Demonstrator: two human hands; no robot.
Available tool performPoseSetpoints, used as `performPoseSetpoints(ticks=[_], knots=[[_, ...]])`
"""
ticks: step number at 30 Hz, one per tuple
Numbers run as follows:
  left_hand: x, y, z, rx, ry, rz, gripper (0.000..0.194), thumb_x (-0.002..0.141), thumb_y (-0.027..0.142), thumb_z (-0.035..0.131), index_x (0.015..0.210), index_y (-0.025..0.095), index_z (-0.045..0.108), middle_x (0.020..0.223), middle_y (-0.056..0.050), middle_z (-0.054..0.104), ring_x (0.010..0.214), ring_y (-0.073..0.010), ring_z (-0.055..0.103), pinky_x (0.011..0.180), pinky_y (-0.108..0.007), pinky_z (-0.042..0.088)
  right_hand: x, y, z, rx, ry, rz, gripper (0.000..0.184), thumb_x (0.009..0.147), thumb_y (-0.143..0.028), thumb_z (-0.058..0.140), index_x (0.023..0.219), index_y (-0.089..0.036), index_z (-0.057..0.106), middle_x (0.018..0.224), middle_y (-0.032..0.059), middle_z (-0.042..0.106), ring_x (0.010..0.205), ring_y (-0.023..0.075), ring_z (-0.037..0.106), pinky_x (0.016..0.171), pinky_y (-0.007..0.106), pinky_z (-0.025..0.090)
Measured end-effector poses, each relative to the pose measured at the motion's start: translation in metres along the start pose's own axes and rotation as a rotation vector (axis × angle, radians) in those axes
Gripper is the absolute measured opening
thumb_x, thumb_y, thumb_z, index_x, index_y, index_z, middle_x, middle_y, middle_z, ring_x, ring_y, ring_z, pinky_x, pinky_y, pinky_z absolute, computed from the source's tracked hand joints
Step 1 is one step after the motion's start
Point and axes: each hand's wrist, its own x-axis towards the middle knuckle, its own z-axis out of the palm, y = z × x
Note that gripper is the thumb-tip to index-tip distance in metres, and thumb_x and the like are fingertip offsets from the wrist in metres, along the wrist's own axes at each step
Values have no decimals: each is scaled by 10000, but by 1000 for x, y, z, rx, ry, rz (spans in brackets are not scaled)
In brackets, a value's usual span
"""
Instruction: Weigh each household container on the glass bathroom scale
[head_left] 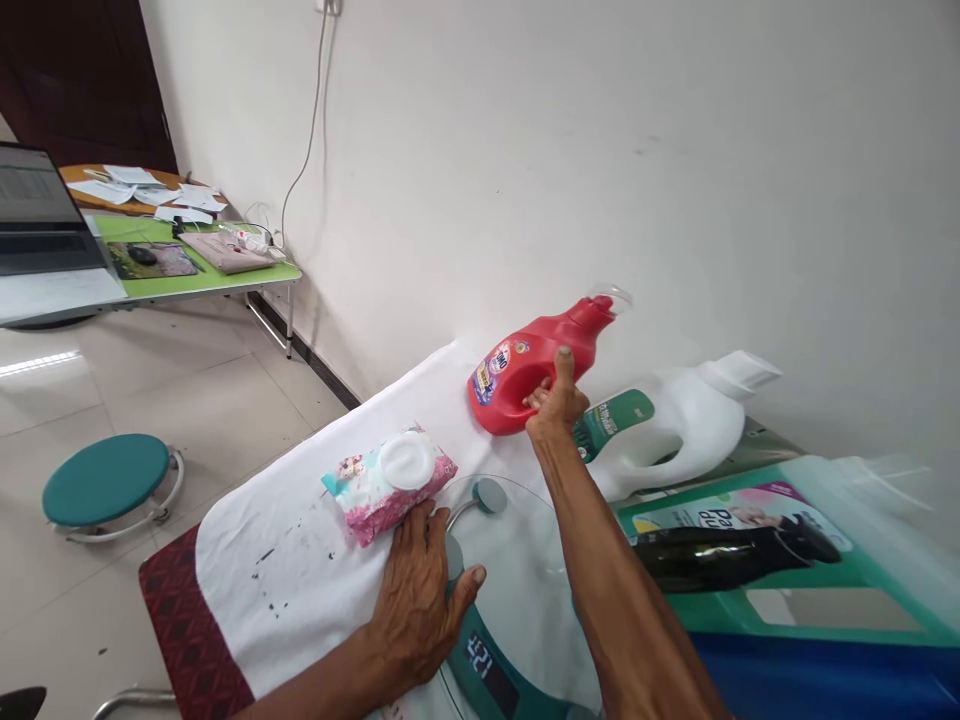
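Note:
A red OMO detergent bottle (544, 350) with a clear cap is in the grip of my right hand (559, 400), fingers through its handle and thumb on top. It sits near the wall at the far side of the white cloth. My left hand (420, 595) lies flat with fingers stretched out, over the left edge of a round glass scale (525, 570). The scale's lit display (487, 665) seems to read 127. A pink and white pack of wipes (394, 475) with a white lid lies at my left fingertips.
Right of my arm are a white bottle (690, 425), a large green jug (795, 530), a dark bottle (731, 555) and a blue item (825, 675). A teal stool (105, 480) stands left. Behind is a green table (150, 285) with a laptop (41, 215).

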Motion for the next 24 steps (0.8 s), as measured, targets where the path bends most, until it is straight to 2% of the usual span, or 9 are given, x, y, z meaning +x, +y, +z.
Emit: performPoseSetpoints(ticks=[5, 11, 14, 18, 24], knots=[[2, -1, -1, 48, 29, 46, 642, 1038, 522, 458, 1541, 124, 415, 1557, -232, 475, 1499, -363, 420, 1231, -572, 379, -37, -57, -38, 67, 95, 185, 659, 827, -841, 616, 559, -275, 410, 411, -90, 298, 362, 85, 233, 357, 285, 279], [6, -2, -7, 64, 66, 119, 556, 1051, 471, 445, 1459, 94, 456, 1453, -239, 518, 1413, -371, 478, 1186, -568, 405, -106, -144, -91, 40, 74, 171, 682, 748, -820, 690, 507, -243, 417, 379, -102, 269, 338, 60, 224, 376, 253, 320], [8, -3, -11, 53, 75, 148, 499, 1047, 437, 457, 1424, 111, 471, 1398, -218, 541, 1333, -357, 525, 1152, -554, 430, -145, -175, -114, -28, 67, 195, 697, 708, -834, 709, 485, -235, 431, 364, -94, 281, 328, 59, 237, 396, 260, 348], [10, -4, -13, 55, 71, 170, 453, 1036, 407, 468, 1393, 127, 478, 1354, -207, 555, 1277, -343, 548, 1120, -547, 449, -191, -190, -136, -64, 105, 251, 700, 686, -821, 740, 478, -227, 435, 363, -87, 296, 329, 53, 249, 399, 249, 334], [13, -6, -16, 54, 56, 178, 398, 1020, 355, 468, 1364, 154, 481, 1333, -187, 568, 1285, -325, 550, 1118, -539, 446, -225, -176, -148, -33, 143, 250, 677, 707, -776, 761, 486, -222, 443, 375, -83, 312, 331, 56, 259, 383, 251, 316]])
